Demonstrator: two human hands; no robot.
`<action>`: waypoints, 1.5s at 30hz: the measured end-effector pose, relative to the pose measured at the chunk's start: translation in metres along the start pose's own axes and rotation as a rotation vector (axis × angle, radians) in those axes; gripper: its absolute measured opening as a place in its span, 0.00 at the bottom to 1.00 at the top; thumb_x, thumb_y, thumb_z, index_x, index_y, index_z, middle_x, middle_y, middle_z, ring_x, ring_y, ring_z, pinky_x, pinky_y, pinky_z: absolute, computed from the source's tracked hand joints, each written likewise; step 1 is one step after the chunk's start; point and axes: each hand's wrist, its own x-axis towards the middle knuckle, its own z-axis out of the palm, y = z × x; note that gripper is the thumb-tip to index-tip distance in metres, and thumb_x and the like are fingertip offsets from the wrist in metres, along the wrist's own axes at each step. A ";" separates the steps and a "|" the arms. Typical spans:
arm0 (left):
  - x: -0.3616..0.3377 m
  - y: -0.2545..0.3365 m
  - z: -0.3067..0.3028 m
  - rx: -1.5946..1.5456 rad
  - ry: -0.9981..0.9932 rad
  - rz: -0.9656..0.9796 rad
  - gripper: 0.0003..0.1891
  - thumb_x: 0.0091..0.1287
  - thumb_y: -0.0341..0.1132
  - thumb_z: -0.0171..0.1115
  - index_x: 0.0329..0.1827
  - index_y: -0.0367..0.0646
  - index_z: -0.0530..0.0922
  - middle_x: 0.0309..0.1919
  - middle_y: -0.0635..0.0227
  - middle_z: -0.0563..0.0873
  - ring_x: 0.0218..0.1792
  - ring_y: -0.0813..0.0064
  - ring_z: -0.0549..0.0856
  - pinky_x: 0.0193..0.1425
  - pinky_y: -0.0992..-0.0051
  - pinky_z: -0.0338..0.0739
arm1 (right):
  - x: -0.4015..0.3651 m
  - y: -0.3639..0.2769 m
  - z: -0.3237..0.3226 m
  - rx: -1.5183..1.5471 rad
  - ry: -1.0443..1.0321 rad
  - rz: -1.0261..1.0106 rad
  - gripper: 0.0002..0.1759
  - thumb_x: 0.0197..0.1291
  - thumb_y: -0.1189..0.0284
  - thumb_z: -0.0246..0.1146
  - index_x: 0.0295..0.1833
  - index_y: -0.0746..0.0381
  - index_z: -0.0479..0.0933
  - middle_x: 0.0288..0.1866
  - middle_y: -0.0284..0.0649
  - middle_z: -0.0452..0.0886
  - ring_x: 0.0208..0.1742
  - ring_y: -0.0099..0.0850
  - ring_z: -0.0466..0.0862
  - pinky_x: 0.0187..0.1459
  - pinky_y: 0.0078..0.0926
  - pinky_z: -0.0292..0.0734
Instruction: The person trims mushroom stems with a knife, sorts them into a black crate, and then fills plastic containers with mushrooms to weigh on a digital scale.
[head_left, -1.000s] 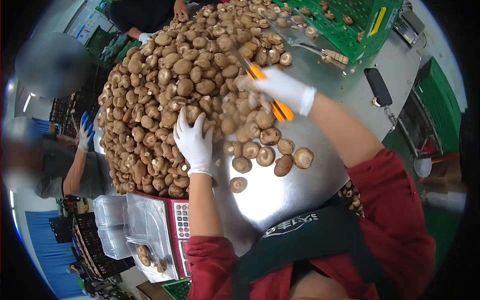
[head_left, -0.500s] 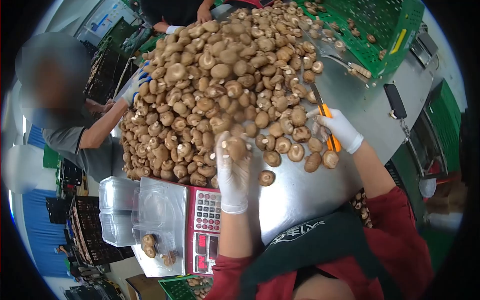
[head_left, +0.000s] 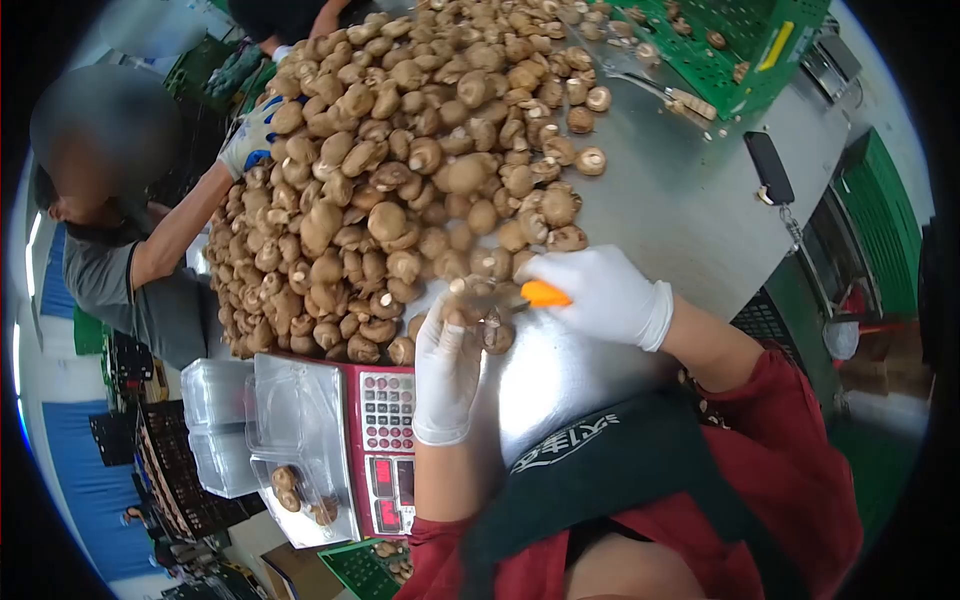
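My left hand (head_left: 447, 390), in a white glove, is closed around a brown shiitake mushroom (head_left: 466, 298), partly blurred. In my gloved right hand (head_left: 608, 298) is an orange utility knife (head_left: 546, 293); its front end points at the held mushroom, and the fist hides most of the handle. Whether the blade touches the mushroom cannot be made out. Just below the knife tip is another mushroom (head_left: 497, 338), close to my left fingers. Beyond both hands rises a large pile of shiitake mushrooms (head_left: 385, 180).
A red scale (head_left: 388, 405) stands left of my left forearm, bearing an open clear plastic box (head_left: 293, 415) with a few mushrooms. Stacked clear boxes (head_left: 218, 425) stand beside it. A co-worker's gloved hand (head_left: 250, 138) touches the pile. A phone (head_left: 768, 167) and green crate (head_left: 700, 75) are at right.
My right hand has moved left with the knife, from the loose mushrooms to the mushroom in my left hand. Fewer loose mushrooms show on the table near me. The whole view has shifted slightly.
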 end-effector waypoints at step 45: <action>0.024 -0.058 0.031 0.241 0.338 0.093 0.22 0.67 0.27 0.52 0.65 0.40 0.67 0.55 0.62 0.75 0.54 0.73 0.76 0.59 0.75 0.72 | 0.016 0.110 -0.001 0.001 0.077 0.167 0.23 0.55 0.69 0.68 0.58 0.56 0.76 0.41 0.46 0.82 0.46 0.46 0.84 0.46 0.42 0.79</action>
